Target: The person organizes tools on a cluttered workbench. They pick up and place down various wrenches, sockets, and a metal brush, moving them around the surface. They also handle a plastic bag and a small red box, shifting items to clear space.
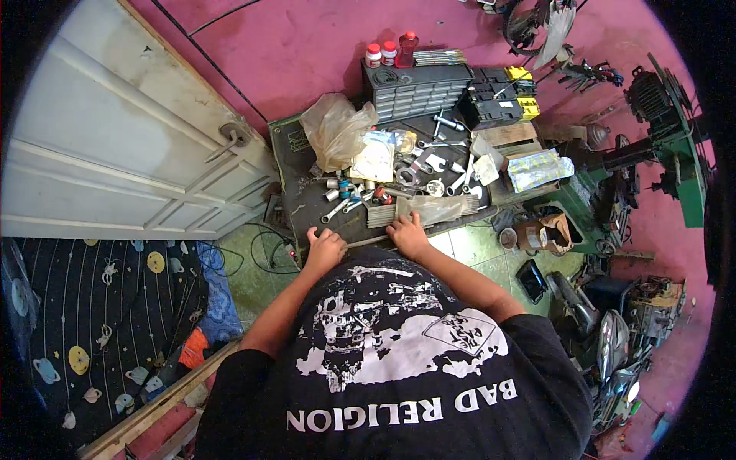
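Observation:
My left hand (326,250) rests at the front left edge of the dark workbench (297,201), fingers apart and holding nothing that I can see. At the same edge, further right, lies my right hand (410,236) with its fingers spread. Its fingertips are next to a bundle of thin grey rods (379,216), partly covered by a clear plastic sleeve (437,208). Just beyond, several sockets (331,195) and combination wrenches (337,210) lie loose. A larger open-ended wrench (414,169) sits among them in the middle.
A crumpled plastic bag (333,130) and a grey drawer cabinet (422,96) stand at the back. Black-and-yellow toolboxes (494,100) are beside it. A white door (130,146) stands left, a green drill press (682,169) right. Machine parts (613,345) crowd the right floor.

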Tool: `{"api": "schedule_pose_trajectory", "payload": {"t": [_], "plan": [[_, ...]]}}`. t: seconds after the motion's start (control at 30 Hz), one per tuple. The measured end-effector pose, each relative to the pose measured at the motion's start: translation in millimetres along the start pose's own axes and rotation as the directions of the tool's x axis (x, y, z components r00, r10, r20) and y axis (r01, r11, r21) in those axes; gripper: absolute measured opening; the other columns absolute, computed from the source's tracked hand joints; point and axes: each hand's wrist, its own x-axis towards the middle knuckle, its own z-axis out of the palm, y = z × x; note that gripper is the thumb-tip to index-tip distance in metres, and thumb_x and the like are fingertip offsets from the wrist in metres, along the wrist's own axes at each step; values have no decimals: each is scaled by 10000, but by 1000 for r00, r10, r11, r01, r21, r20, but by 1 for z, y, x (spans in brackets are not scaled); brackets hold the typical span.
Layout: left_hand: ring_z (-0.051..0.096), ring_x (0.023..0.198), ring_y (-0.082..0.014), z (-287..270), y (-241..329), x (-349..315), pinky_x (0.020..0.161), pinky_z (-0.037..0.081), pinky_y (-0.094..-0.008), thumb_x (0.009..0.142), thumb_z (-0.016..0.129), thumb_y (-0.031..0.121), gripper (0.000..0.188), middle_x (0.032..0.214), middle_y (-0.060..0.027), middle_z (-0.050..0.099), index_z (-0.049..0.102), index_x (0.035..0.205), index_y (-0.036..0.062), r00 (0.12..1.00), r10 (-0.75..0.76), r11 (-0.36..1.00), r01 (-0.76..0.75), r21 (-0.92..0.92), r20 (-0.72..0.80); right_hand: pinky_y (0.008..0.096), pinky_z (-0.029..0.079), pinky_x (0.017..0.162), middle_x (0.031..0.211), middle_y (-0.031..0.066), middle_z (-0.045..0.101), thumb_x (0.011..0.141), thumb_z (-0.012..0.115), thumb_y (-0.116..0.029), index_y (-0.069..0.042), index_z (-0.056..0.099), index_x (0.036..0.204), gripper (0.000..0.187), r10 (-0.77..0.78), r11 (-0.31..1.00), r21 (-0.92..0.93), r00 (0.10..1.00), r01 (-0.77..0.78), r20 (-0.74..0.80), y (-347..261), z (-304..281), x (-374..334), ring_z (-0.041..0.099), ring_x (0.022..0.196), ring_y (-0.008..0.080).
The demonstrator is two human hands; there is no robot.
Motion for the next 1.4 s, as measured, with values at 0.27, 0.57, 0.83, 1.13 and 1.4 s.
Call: {"api": "schedule_pose_trajectory", "payload": {"t": [0.27, 0.57, 0.83, 1.13, 1.4], "plan": [[588, 941, -208, -9, 1, -1, 1017, 306, -597, 752, 743, 232, 149, 853, -13, 652, 697, 854, 134, 998, 17, 995, -23, -95, -58, 615, 290, 1095, 1055, 60, 605, 946, 505, -198, -116, 658, 1060, 207, 0, 1000, 29, 1000, 0, -21, -1, -3, -4, 527, 1171, 239], [556, 1000, -227, -13, 1, -2, 989, 310, -609, 758, 742, 237, 179, 870, -12, 631, 740, 913, 147, 1000, -3, 1000, 3, -3, 24, 609, 293, 1096, 1008, 65, 686, 942, 511, -210, -112, 670, 1010, 198, 22, 998, 55, 998, -20, -53, -6, 1, -2, 553, 1151, 259], [561, 990, -211, -3, -3, -1, 980, 288, -608, 781, 744, 257, 162, 856, 3, 643, 754, 914, 165, 999, -35, 999, 34, 29, 28, 606, 286, 1097, 1011, 56, 682, 946, 505, -199, -101, 651, 1051, 205, 12, 999, -29, 998, -14, -64, -7, 2, -1, 554, 1141, 266], [580, 1038, -199, -17, -1, 0, 1007, 295, -553, 827, 724, 228, 128, 953, -4, 692, 743, 931, 155, 996, -82, 991, 84, -101, 28, 619, 264, 1100, 1003, 46, 715, 939, 526, -181, -137, 681, 1093, 223, 82, 997, 12, 997, -82, 9, -2, -41, 0, 597, 1100, 268], [596, 1013, -256, -56, -4, 23, 995, 326, -458, 881, 671, 185, 137, 997, -93, 671, 738, 975, 112, 974, -222, 908, 226, -353, 52, 538, 366, 1086, 982, 80, 748, 898, 696, -241, -162, 771, 1089, 220, 107, 920, 344, 965, -188, 240, 29, -224, 8, 673, 985, 247]]}}
